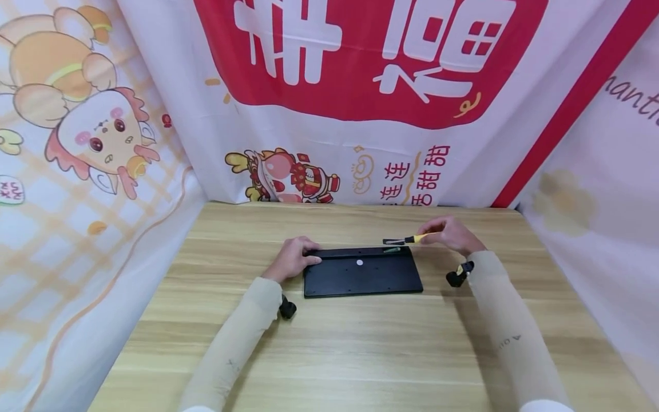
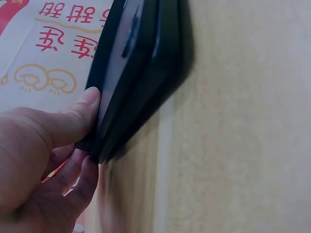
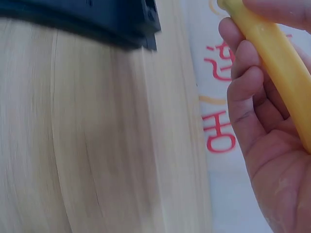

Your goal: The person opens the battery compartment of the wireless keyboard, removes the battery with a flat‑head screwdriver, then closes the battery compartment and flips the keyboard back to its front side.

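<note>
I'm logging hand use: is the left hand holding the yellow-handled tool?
No, the right hand holds the yellow-handled tool.

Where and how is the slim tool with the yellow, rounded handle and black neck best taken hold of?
Probably by its long, rounded yellow handle, from the person's right: in the head view it points right, while the black neck lies to the left. The right hand holds it there, thumb opposite curled fingers.

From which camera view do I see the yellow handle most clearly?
The right wrist view: the yellow handle is large and close in the right hand, though cut by the frame. The head view shows it small, partly hidden; the left wrist view does not show it.
</note>
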Demonstrator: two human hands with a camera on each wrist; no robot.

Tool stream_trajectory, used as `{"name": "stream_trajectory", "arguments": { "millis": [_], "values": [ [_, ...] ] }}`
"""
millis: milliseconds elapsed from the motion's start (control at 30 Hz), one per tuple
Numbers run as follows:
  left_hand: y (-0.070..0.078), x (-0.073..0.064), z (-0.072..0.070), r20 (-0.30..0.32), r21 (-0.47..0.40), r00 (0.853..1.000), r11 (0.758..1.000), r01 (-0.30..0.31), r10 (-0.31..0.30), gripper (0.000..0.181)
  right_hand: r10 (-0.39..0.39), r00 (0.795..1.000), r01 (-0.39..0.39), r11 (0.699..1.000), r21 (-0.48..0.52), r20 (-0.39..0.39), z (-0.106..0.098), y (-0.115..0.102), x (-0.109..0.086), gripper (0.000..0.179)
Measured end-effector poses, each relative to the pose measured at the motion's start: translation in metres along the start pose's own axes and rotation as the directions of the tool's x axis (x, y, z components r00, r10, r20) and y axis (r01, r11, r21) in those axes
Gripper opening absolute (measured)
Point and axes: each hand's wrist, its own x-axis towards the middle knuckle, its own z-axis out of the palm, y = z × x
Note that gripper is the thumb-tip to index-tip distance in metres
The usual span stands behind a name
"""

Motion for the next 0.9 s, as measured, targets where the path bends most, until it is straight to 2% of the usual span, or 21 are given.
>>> {"name": "stream_trajectory", "arguments": {
  "millis": [133,333,500,667,767,900],
  "values": [
    [-0.004,0.000,-0.001,-0.017,0.003,1.000,1.000,0.000,0.000,0.029,0.023,0.999,-0.023,1.000,-0.004,-0.026,-0.012,0.005,-0.007,0.027],
    [-0.001,0.000,0.000,0.007,-0.005,1.000,1.000,0.014,-0.014,0.029,0.039,0.996,-0.041,0.999,-0.027,-0.075,-0.023,0.020,-0.019,0.034],
    [0.001,-0.001,0.000,0.013,-0.010,1.000,1.000,0.008,-0.008,0.029,0.048,0.984,-0.062,0.995,-0.077,-0.173,-0.025,0.035,-0.027,0.041],
    [0.000,0.000,-0.001,0.010,-0.010,1.000,1.000,0.002,-0.002,0.029,0.032,0.964,-0.063,0.992,-0.111,-0.265,-0.022,0.048,-0.030,0.036],
    [0.000,0.000,-0.001,0.012,-0.011,1.000,1.000,0.003,-0.003,0.029,0.045,0.961,-0.080,0.990,-0.120,-0.273,-0.020,0.053,-0.032,0.033],
    [0.001,0.000,0.000,0.014,-0.010,1.000,1.000,-0.003,0.003,0.029,0.099,0.959,-0.127,0.988,-0.092,-0.266,-0.017,0.059,-0.035,0.033]
  ]
}}
